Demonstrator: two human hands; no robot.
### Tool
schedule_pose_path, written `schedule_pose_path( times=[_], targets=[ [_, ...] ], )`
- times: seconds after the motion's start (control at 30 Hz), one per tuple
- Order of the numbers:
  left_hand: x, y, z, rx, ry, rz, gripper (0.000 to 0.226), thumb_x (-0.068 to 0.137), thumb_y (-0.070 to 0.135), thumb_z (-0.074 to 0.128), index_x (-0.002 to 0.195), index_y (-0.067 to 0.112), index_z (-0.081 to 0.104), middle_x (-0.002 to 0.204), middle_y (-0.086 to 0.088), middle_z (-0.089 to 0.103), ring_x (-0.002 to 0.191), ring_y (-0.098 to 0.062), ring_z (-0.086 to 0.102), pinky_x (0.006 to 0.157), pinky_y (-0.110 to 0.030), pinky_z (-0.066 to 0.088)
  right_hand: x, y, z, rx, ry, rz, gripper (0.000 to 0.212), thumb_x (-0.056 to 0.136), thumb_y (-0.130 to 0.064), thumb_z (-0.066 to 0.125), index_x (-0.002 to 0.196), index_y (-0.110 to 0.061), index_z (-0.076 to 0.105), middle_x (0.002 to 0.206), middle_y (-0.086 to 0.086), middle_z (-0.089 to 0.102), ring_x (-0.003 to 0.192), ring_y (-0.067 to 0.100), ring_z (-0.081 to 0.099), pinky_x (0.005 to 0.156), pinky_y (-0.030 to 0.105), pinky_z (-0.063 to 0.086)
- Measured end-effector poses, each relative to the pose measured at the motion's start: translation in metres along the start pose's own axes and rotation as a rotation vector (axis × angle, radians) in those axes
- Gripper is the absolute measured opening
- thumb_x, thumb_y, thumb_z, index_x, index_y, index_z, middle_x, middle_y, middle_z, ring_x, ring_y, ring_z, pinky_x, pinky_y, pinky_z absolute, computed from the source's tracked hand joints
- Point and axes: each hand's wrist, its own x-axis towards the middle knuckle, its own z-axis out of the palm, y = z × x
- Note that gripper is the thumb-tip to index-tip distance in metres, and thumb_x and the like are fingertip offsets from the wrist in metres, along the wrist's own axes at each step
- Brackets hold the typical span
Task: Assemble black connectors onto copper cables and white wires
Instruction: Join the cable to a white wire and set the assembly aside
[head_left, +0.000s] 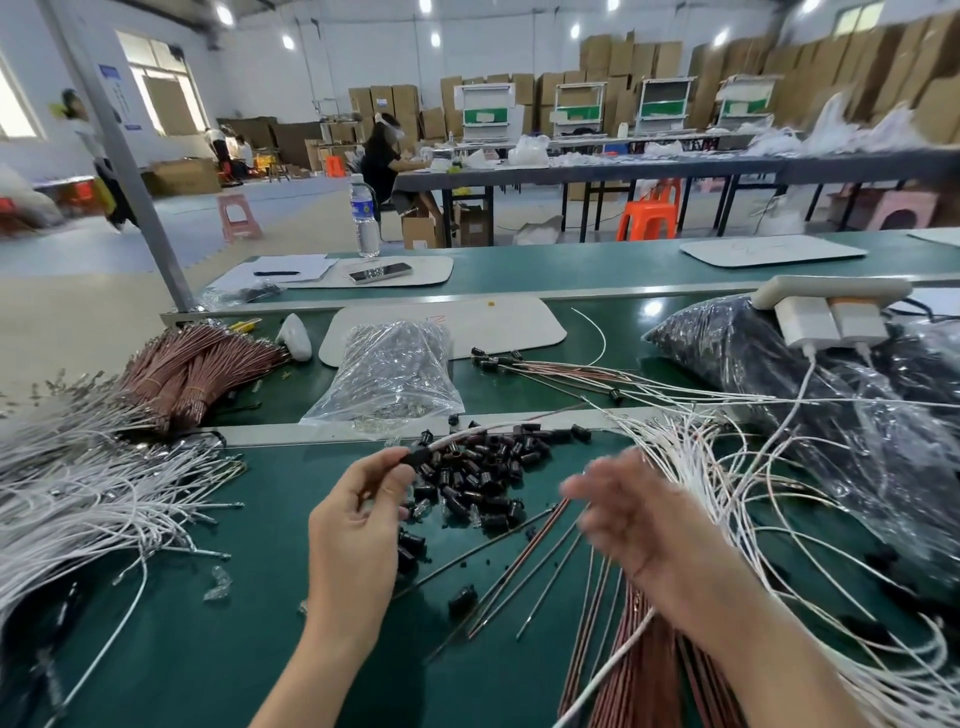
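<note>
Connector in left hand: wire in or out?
In: a pale wire runs straight out of the black connector that the left hand pinches. Seating depth: cannot tell.

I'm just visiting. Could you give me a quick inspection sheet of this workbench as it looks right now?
Surface: green bench mat, crowded.
Job's things: black connectors piled centre; copper cables at lower right; white wires at left.
Clutter: clear bag, water bottle, phone.
Hands: left hand pinches a wired connector; right hand blurred, grip unclear.
Cables: charger leads from a power strip, right.
Surroundings: cardboard boxes, orange stool, seated worker.
</note>
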Motion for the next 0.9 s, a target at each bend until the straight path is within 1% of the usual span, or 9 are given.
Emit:
schedule_pose_path(
  times=[0.03, 0.1, 0.13, 0.2, 0.23, 0.33, 0.47, 0.63, 0.9],
  targets=[
    [-0.004, 0.003, 0.003, -0.034, -0.053, -0.008, 0.013, 0.091, 0.029, 0.067, 0.096, 0.039, 0.075, 0.080, 0.005, 0.074, 0.067, -0.004, 0.063, 0.062, -0.014, 0.052, 0.000, 0.010, 0.012, -0.171, -0.045, 0.072, 0.042, 0.084, -0.048, 0.072, 0.109, -0.014, 0.075, 0.111, 0.012, 0.076, 0.087, 0.021, 0.075, 0.072, 0.024, 0.061],
    [-0.014, 0.005, 0.011, -0.025, -0.217, -0.005, 0.016, 0.089, 0.029, 0.068, 0.097, 0.041, 0.075, 0.079, 0.005, 0.073, 0.068, -0.003, 0.063, 0.061, -0.014, 0.050, 0.004, 0.030, 0.028, -0.294, -0.016, 0.114, 0.047, 0.083, -0.044, 0.070, 0.124, -0.020, 0.068, 0.117, 0.006, 0.075, 0.101, 0.024, 0.074, 0.078, 0.028, 0.061],
    [-0.020, 0.005, 0.015, 0.013, -0.298, 0.011, 0.018, 0.090, 0.025, 0.069, 0.097, 0.041, 0.075, 0.083, 0.009, 0.075, 0.073, -0.001, 0.066, 0.066, -0.016, 0.052, 0.005, 0.036, 0.033, -0.280, 0.025, 0.084, 0.043, 0.085, -0.039, 0.069, 0.124, -0.022, 0.069, 0.116, 0.005, 0.075, 0.102, 0.024, 0.074, 0.079, 0.029, 0.061],
    [-0.028, 0.004, 0.024, 0.096, -0.396, 0.052, 0.023, 0.093, 0.018, 0.070, 0.099, 0.040, 0.073, 0.093, 0.015, 0.075, 0.085, -0.002, 0.069, 0.075, -0.018, 0.053, 0.006, 0.040, 0.037, -0.222, 0.126, 0.003, 0.027, 0.086, -0.028, 0.067, 0.109, -0.022, 0.079, 0.109, 0.010, 0.077, 0.097, 0.025, 0.075, 0.076, 0.026, 0.060],
    [-0.030, 0.003, 0.027, 0.116, -0.412, 0.054, 0.021, 0.093, 0.021, 0.069, 0.102, 0.040, 0.071, 0.094, 0.018, 0.075, 0.087, -0.002, 0.069, 0.076, -0.018, 0.052, 0.007, 0.039, 0.036, -0.196, 0.177, -0.031, 0.023, 0.085, -0.026, 0.067, 0.102, -0.021, 0.081, 0.105, 0.012, 0.078, 0.093, 0.025, 0.076, 0.075, 0.025, 0.060],
    [-0.031, 0.002, 0.028, 0.123, -0.398, 0.026, 0.014, 0.090, 0.041, 0.066, 0.103, 0.046, 0.068, 0.091, 0.021, 0.072, 0.084, -0.005, 0.067, 0.074, -0.017, 0.050, 0.009, 0.034, 0.029, -0.099, 0.296, -0.086, 0.022, 0.082, -0.024, 0.067, 0.094, -0.013, 0.082, 0.100, 0.018, 0.077, 0.087, 0.024, 0.076, 0.073, 0.022, 0.060],
    [-0.030, -0.002, 0.024, 0.102, -0.368, 0.022, 0.013, 0.091, 0.045, 0.062, 0.103, 0.049, 0.067, 0.086, 0.015, 0.072, 0.082, -0.010, 0.067, 0.077, -0.033, 0.057, 0.011, 0.030, 0.026, -0.038, 0.357, -0.092, 0.022, 0.081, -0.023, 0.067, 0.091, -0.011, 0.082, 0.099, 0.019, 0.077, 0.084, 0.022, 0.076, 0.070, 0.021, 0.059],
    [-0.030, -0.003, 0.023, 0.075, -0.362, 0.015, 0.015, 0.090, 0.051, 0.059, 0.097, 0.044, 0.070, 0.083, 0.007, 0.072, 0.077, -0.015, 0.067, 0.076, -0.048, 0.058, 0.011, 0.032, 0.026, -0.030, 0.321, -0.072, 0.022, 0.082, -0.023, 0.067, 0.094, -0.013, 0.082, 0.100, 0.018, 0.077, 0.086, 0.022, 0.076, 0.072, 0.021, 0.060],
    [-0.030, -0.001, 0.026, -0.011, -0.383, -0.058, 0.015, 0.089, 0.048, 0.058, 0.097, 0.042, 0.070, 0.088, 0.003, 0.074, 0.075, -0.015, 0.069, 0.070, -0.029, 0.058, 0.010, 0.032, 0.026, -0.035, 0.267, -0.036, 0.023, 0.083, -0.023, 0.067, 0.099, -0.014, 0.081, 0.104, 0.017, 0.077, 0.092, 0.024, 0.075, 0.076, 0.022, 0.059]
  ],
)
